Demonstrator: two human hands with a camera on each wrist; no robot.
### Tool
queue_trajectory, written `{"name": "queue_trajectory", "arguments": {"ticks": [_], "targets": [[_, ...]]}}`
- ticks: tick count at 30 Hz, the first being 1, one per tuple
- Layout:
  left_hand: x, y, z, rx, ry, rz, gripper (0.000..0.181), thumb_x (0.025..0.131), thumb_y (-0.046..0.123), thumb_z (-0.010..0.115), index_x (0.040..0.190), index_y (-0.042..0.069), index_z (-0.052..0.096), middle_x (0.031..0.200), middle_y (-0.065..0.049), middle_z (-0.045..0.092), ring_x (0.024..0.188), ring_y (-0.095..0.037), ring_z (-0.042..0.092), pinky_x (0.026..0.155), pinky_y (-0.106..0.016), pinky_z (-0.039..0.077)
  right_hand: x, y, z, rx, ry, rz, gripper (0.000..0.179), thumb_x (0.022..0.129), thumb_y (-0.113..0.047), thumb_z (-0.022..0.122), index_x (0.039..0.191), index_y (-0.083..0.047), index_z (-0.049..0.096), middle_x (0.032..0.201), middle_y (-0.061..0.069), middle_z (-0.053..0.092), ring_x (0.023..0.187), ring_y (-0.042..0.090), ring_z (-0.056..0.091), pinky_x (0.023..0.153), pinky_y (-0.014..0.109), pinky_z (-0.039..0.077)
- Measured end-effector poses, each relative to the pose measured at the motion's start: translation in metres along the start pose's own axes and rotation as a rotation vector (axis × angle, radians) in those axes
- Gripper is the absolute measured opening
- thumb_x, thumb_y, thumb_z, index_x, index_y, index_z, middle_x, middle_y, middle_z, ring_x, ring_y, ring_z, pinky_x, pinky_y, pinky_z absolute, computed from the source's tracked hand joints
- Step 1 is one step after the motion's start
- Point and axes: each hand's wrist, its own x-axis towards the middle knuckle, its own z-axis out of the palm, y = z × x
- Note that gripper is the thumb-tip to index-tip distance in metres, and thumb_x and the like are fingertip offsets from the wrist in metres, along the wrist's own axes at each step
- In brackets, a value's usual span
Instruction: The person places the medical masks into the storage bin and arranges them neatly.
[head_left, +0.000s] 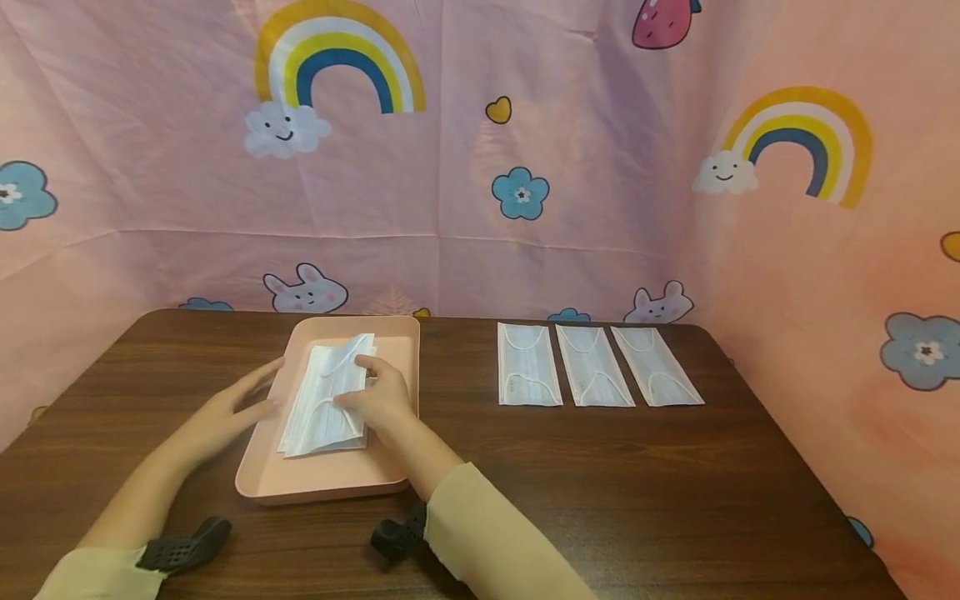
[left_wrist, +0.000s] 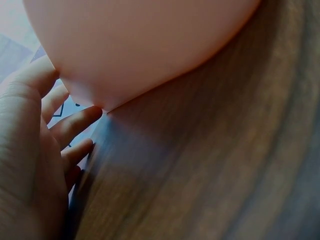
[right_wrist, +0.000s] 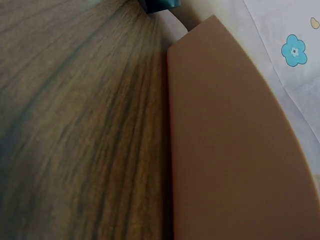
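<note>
A pink tray [head_left: 322, 477] holds a slanted pile of white pleated face masks [head_left: 302, 412] with ear loops. My right hand [head_left: 384, 402] reaches over the tray's right side and pinches the top face mask [head_left: 341, 387] by its right edge, that mask lying slightly askew over the others. At the tray's left wall, my left hand [head_left: 223, 417] has its fingers extended, and the fingertips touch the rim. The left wrist view shows the left hand [left_wrist: 30, 140] against the tray's outer wall [left_wrist: 145, 45]. Only the tray's side [right_wrist: 230, 140] appears in the right wrist view; the right hand is hidden there.
Three face masks lie side by side on the right of the dark wooden table [head_left: 600, 492]: a left one [head_left: 528, 360], a middle one [head_left: 594, 362] and a right one [head_left: 656, 362]. A pink patterned cloth [head_left: 465, 275] hangs behind the table and along its sides.
</note>
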Motion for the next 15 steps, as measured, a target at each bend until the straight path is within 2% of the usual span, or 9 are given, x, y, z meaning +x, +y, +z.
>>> {"name": "queue_trajectory", "arguments": {"ticks": [8, 15], "targets": [[0.0001, 0.0011, -0.0017, -0.014, 0.003, -0.006, 0.069, 0.097, 0.029, 0.057, 0.154, 0.014, 0.021, 0.147, -0.031, 0.03, 0.129, -0.056, 0.028, 0.093, -0.072, 0.026, -0.0006, 0.0012, 0.0002, -0.17, -0.001, -0.062, 0.059, 0.066, 0.003, 0.085, 0.12, -0.012, 0.066, 0.123, 0.002, 0.061, 0.118, 0.019, 0.052, 0.097, 0.029, 0.043], [0.0008, -0.0006, -0.0006, -0.015, -0.009, -0.036, 0.071, 0.096, 0.031, 0.056, 0.155, 0.017, 0.019, 0.149, -0.03, 0.026, 0.13, -0.057, 0.025, 0.092, -0.074, 0.024, -0.002, 0.0036, -0.0036, -0.297, -0.032, -0.059, 0.062, 0.064, -0.004, 0.088, 0.121, -0.013, 0.066, 0.118, 0.004, 0.062, 0.114, 0.019, 0.055, 0.095, 0.028, 0.044]]}}
